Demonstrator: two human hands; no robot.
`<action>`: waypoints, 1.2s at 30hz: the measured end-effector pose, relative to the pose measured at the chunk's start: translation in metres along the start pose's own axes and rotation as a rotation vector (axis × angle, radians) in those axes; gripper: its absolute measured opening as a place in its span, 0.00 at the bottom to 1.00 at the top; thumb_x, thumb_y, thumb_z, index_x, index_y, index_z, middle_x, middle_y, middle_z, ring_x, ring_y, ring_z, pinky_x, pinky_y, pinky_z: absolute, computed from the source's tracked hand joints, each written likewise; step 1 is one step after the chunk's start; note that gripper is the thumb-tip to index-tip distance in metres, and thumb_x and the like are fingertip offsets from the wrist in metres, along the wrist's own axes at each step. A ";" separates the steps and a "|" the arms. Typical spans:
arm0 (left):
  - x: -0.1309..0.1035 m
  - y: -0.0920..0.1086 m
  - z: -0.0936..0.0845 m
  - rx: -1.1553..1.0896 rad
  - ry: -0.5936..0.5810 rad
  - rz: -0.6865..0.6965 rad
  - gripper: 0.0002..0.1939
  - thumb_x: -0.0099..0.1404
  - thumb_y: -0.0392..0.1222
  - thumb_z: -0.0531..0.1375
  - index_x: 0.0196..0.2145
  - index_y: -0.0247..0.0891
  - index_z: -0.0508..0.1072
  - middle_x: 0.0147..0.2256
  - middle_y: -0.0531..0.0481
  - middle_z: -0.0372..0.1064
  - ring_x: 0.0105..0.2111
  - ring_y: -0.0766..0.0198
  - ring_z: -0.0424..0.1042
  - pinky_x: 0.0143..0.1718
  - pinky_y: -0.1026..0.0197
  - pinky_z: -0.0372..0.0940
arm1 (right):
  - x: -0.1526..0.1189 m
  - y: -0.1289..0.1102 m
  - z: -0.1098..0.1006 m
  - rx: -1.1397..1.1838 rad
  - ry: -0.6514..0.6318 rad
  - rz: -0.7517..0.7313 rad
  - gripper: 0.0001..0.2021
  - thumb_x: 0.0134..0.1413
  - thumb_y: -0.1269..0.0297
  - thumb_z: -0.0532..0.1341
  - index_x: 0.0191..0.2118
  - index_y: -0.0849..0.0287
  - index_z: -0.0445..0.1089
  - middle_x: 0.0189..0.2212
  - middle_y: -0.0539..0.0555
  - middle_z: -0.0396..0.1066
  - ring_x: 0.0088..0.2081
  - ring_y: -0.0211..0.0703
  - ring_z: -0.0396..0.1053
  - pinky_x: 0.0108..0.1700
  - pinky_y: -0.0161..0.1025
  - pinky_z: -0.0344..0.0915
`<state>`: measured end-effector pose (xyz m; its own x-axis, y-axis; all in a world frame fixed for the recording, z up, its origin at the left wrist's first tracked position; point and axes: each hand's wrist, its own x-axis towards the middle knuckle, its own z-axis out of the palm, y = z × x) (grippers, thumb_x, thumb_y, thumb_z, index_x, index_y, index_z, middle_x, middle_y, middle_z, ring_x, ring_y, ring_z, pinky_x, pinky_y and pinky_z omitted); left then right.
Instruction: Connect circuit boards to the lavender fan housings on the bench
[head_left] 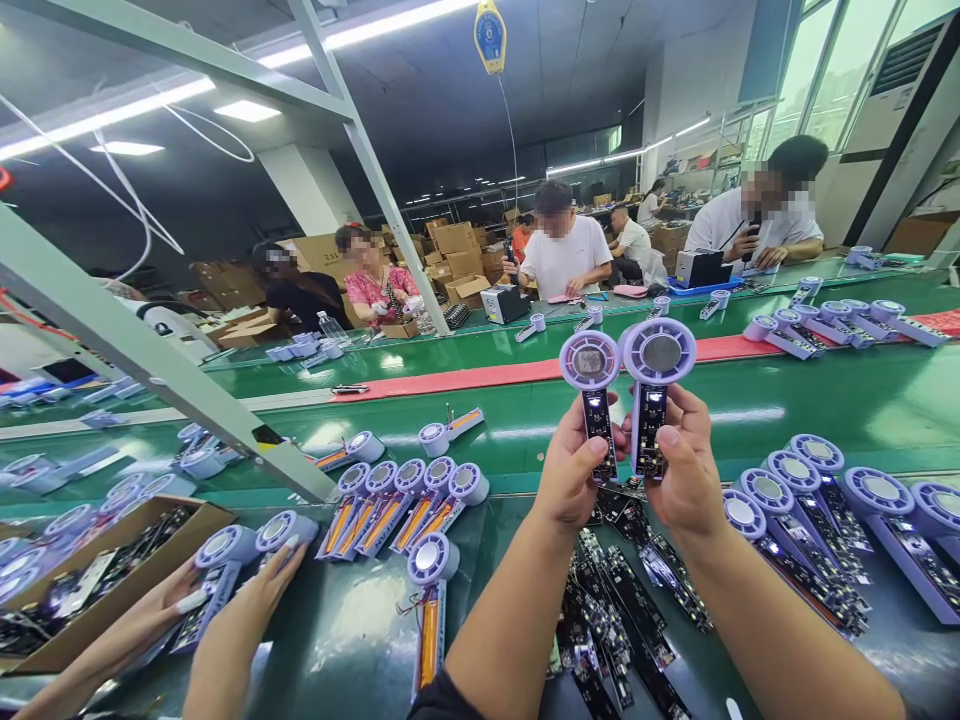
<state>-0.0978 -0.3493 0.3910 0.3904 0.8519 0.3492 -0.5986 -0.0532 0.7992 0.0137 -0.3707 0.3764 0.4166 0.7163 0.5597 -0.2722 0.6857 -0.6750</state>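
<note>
My left hand [574, 465] is closed around the handle of a lilac handheld fan [590, 362] with its black circuit board exposed. A second fan [661, 352] of the same kind stands upright in my right hand [684, 455], thumb on its board. Both boards show a small lit display. The two fans are side by side, their round heads nearly touching. Under my hands lies a pile of loose black circuit boards [611, 610]. Several fans with boards fitted [795, 490] lie to the right. Left of my arms, several open fans [409, 490] show orange batteries.
At the left, a co-worker's two hands [244, 610] handle fans beside a cardboard box [112, 590] of boards. A green conveyor [750, 400] with a red strip [480, 375] runs across. A metal post [187, 390] slants on the left. Several people sit across the line.
</note>
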 end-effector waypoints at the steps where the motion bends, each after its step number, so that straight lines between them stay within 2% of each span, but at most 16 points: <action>1: 0.000 0.000 0.000 -0.001 0.003 0.000 0.37 0.50 0.59 0.73 0.53 0.38 0.74 0.33 0.49 0.73 0.33 0.63 0.71 0.36 0.63 0.66 | 0.000 0.000 0.000 0.011 -0.005 0.000 0.20 0.56 0.53 0.66 0.54 0.43 0.67 0.47 0.51 0.71 0.39 0.43 0.73 0.38 0.45 0.77; 7: 0.000 0.000 0.000 -0.018 0.001 -0.003 0.35 0.51 0.57 0.73 0.52 0.38 0.74 0.33 0.50 0.74 0.33 0.63 0.72 0.39 0.60 0.68 | -0.001 -0.004 0.003 0.033 -0.008 0.000 0.20 0.54 0.60 0.68 0.53 0.41 0.68 0.44 0.49 0.70 0.40 0.42 0.73 0.38 0.44 0.77; 12: 0.001 -0.001 0.001 -0.025 0.038 -0.012 0.31 0.52 0.54 0.74 0.50 0.39 0.75 0.31 0.52 0.73 0.32 0.65 0.71 0.40 0.59 0.69 | -0.002 -0.005 0.004 0.033 0.004 0.001 0.20 0.55 0.63 0.67 0.52 0.41 0.68 0.42 0.47 0.71 0.36 0.40 0.73 0.36 0.42 0.77; 17: 0.001 -0.001 0.002 -0.012 0.059 0.022 0.30 0.53 0.54 0.74 0.50 0.40 0.75 0.31 0.52 0.72 0.32 0.65 0.71 0.39 0.61 0.69 | -0.003 -0.004 0.007 0.025 0.025 0.018 0.19 0.56 0.61 0.68 0.52 0.43 0.67 0.41 0.48 0.73 0.33 0.39 0.72 0.35 0.43 0.77; 24: -0.002 0.002 0.001 -0.009 0.000 0.005 0.37 0.50 0.59 0.74 0.53 0.39 0.73 0.34 0.49 0.73 0.36 0.60 0.73 0.43 0.56 0.70 | -0.002 -0.005 0.007 0.065 0.003 0.011 0.21 0.53 0.53 0.68 0.52 0.44 0.65 0.44 0.50 0.71 0.40 0.45 0.73 0.43 0.49 0.76; 31: -0.002 0.001 0.000 0.029 0.011 -0.013 0.38 0.50 0.57 0.73 0.55 0.39 0.72 0.34 0.49 0.73 0.38 0.59 0.73 0.44 0.56 0.69 | -0.003 -0.006 0.007 0.035 0.024 0.039 0.22 0.52 0.54 0.69 0.52 0.43 0.66 0.46 0.50 0.70 0.38 0.42 0.72 0.39 0.45 0.77; 36: -0.002 -0.001 -0.001 0.028 0.018 -0.003 0.35 0.50 0.55 0.73 0.54 0.40 0.73 0.34 0.50 0.73 0.36 0.61 0.72 0.41 0.58 0.69 | -0.004 -0.006 0.005 0.019 0.017 0.046 0.22 0.53 0.56 0.68 0.53 0.42 0.65 0.47 0.50 0.69 0.39 0.43 0.72 0.41 0.47 0.77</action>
<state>-0.0987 -0.3500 0.3892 0.3796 0.8613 0.3378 -0.5771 -0.0650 0.8141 0.0090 -0.3771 0.3810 0.4178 0.7448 0.5202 -0.3076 0.6548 -0.6904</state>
